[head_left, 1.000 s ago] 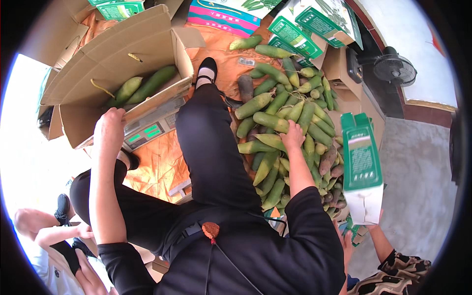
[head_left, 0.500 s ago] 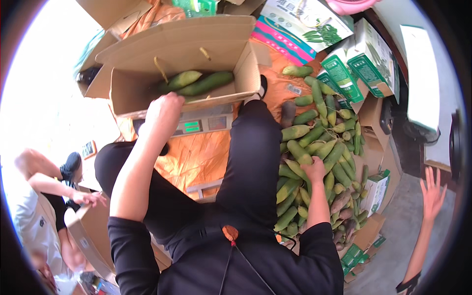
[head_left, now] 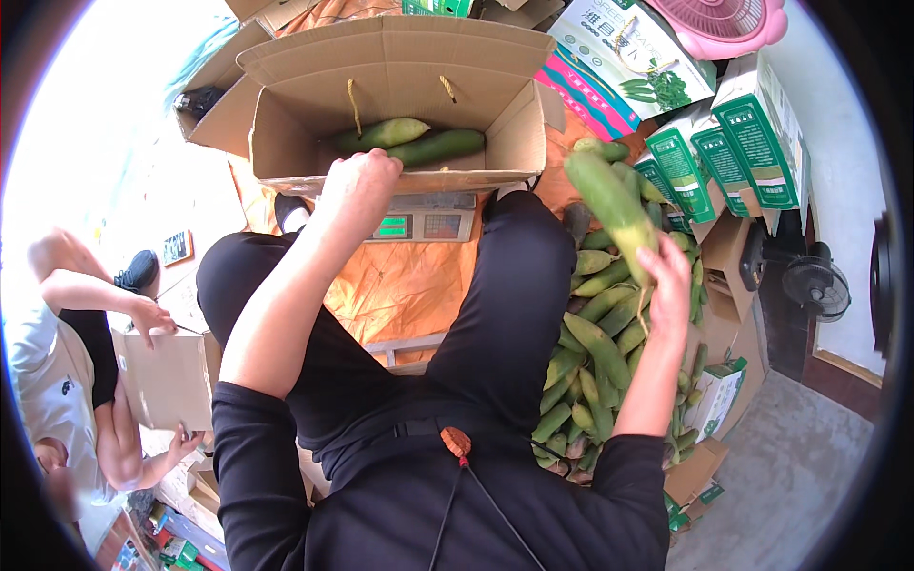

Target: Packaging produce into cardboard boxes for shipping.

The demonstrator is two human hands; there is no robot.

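Observation:
My right hand [head_left: 666, 276] is closed around the lower end of a long green radish [head_left: 605, 195], which is held up above the radish pile [head_left: 605, 381] with its thin root hanging down. My left hand [head_left: 362, 186] grips the near rim of an open cardboard box [head_left: 400, 71], fingers curled over the edge. Inside that box lie two green radishes, a lighter one [head_left: 386, 133] and a darker one [head_left: 438, 147]. The box rests on a scale [head_left: 443, 224] with lit green displays, in front of my knees.
At the left a co-worker's hand [head_left: 152, 316] touches another cardboard box [head_left: 167, 376]. Green and white cartons [head_left: 757, 143], a pink fan [head_left: 719, 19] and a black fan [head_left: 817, 285] stand at the right. Orange sheeting [head_left: 405, 295] covers the floor between my legs.
My right hand has lifted a green radish from the pile. My left hand stays on the box rim. Another person's raised arm at the right has gone from view.

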